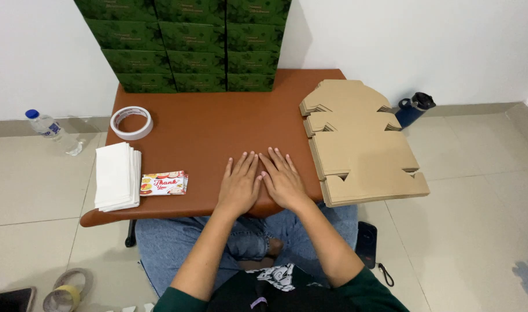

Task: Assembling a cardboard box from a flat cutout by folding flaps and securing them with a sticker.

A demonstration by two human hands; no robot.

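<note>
My left hand and my right hand lie flat, palms down, side by side on the brown tabletop near its front edge. Both hold nothing, fingers slightly spread. To the right of my right hand sits a stack of flat, die-cut brown cardboard box blanks, overhanging the table's right edge. Left of my left hand lie a small stack of colourful printed cards and a pile of white paper sheets.
A roll of white tape lies at the table's back left. Green boxes are stacked against the wall. On the floor are a plastic bottle, a dark blue flask, tape rolls and a black phone.
</note>
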